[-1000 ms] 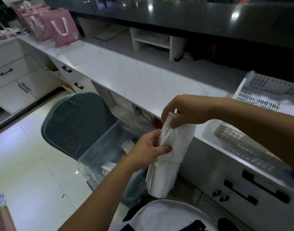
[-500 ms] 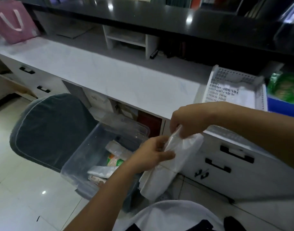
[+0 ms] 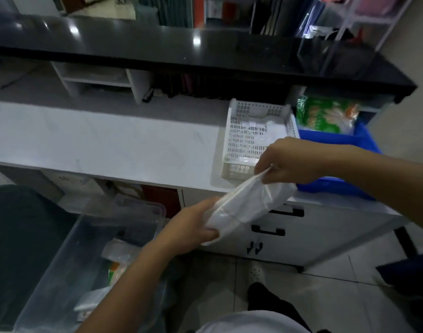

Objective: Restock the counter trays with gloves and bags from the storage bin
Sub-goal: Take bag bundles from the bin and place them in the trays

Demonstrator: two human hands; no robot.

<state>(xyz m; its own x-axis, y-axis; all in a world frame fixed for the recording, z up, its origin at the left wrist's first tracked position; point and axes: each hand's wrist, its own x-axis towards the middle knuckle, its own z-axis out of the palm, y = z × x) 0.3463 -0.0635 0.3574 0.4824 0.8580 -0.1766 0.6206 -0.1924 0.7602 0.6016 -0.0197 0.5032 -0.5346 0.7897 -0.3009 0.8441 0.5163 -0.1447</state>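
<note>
I am holding a white bundle of plastic bags (image 3: 247, 207) between both hands, out in front of the counter edge, above the floor and just short of the white perforated tray (image 3: 251, 138). My left hand (image 3: 193, 227) is gripping its lower end, fingers curled under it. My right hand (image 3: 289, 162) is pinching the upper end, fingers pressed together. The tray is sitting on the white counter (image 3: 109, 145), touching a blue bin (image 3: 337, 145) holding green packets (image 3: 325, 116). The clear storage bin (image 3: 90, 260) is standing on the floor below my left arm.
</note>
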